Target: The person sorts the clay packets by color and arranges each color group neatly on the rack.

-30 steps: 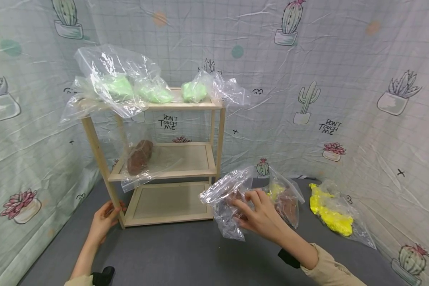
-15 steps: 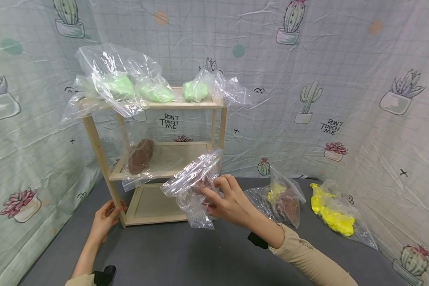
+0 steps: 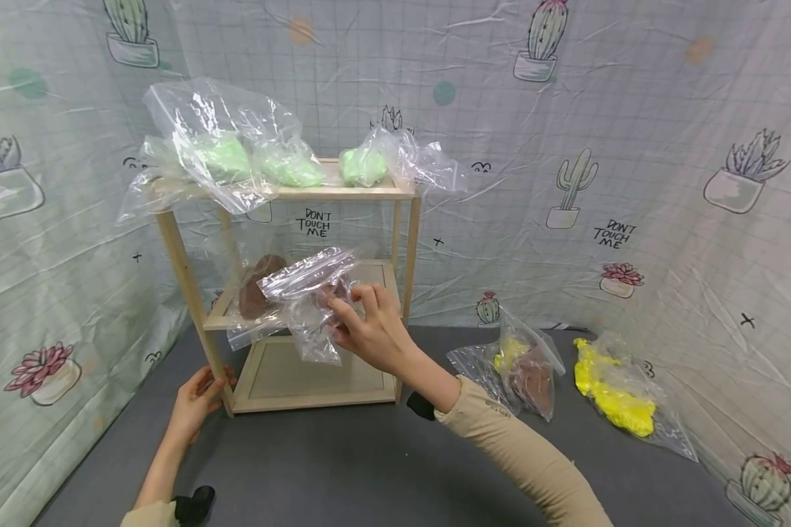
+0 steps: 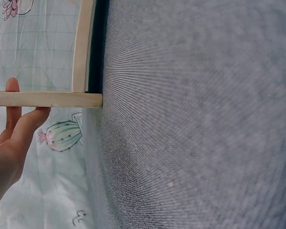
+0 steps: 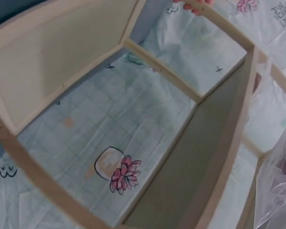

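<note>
My left hand (image 3: 194, 404) grips the front left leg (image 3: 196, 293) of a small wooden shelf rack, low down near the tabletop. In the left wrist view, fingers pass behind that leg (image 4: 62, 99) and the thumb presses its near side. Raised in front of the middle shelf (image 3: 376, 282), my right hand (image 3: 374, 329) pinches a clear zip bag (image 3: 313, 282) with a reddish-brown lump inside. Part of this bag (image 5: 275, 191) shows at the right edge of the right wrist view. Another bagged brown lump (image 3: 253, 293) lies on the left of the middle shelf, partly overlapped by the held bag.
Bagged pale green lumps (image 3: 290, 172) lie along the top shelf. On the dark table (image 3: 343, 468), right of the rack, are a bag with yellow and brown lumps (image 3: 532, 380) and a bag of bright yellow material (image 3: 616, 402). A cactus-print cloth (image 3: 494, 241) hangs behind.
My right hand has carried the zip bag leftward and up, from beside the rack to in front of the middle shelf. My left hand has stayed on the leg.
</note>
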Demonstrator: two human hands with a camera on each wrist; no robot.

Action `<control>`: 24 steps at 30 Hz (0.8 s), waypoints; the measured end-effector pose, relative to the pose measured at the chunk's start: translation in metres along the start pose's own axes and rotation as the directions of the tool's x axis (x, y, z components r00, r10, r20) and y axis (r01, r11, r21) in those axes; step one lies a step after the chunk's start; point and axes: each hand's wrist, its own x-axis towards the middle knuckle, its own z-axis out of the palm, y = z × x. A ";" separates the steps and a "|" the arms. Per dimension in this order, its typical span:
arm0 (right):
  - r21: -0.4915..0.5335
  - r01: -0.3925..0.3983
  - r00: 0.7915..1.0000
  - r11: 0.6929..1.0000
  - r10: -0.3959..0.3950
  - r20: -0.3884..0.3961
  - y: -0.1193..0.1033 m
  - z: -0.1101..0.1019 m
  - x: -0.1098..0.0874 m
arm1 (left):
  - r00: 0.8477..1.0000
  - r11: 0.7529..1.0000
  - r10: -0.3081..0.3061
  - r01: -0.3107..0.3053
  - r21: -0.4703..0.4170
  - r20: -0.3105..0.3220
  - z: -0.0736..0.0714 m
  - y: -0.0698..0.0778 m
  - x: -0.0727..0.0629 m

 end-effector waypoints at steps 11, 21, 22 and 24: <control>-0.099 -0.116 0.984 0.988 0.128 0.127 -0.005 0.043 0.028 | 0.999 0.996 0.033 -0.032 -0.085 0.008 0.001 -0.005 0.003; -0.195 -0.227 0.926 0.954 0.273 0.260 -0.006 0.066 0.037 | 1.000 0.999 0.020 -0.020 -0.047 -0.003 0.002 -0.003 0.002; -0.205 -0.232 0.921 0.951 0.282 0.267 -0.007 0.068 0.038 | 1.000 0.999 0.023 -0.023 -0.042 -0.006 0.001 -0.003 0.002; -0.220 -0.237 0.916 0.946 0.293 0.274 -0.008 0.071 0.038 | 1.000 0.999 0.026 -0.026 -0.044 -0.004 0.001 -0.002 0.001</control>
